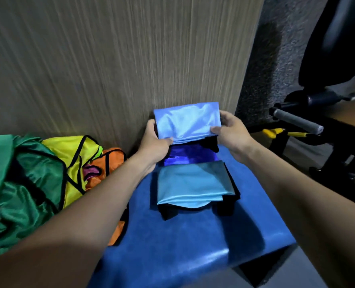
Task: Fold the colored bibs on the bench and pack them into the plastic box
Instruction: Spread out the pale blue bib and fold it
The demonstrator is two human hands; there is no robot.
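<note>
green bib [16, 183] cut by left edge | orange bib [110, 163] mostly buried (under yellow bib [78, 154])

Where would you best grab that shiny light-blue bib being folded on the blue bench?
Grip the shiny light-blue bib at its two side edges near the raised flap, as the left hand and right hand do. The slippery fabric is wide, so pinching both sides keeps the fold flat.

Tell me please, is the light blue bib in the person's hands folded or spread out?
Folded: the light blue bib is a compact layered rectangle, gripped by left hand and right hand.
</note>
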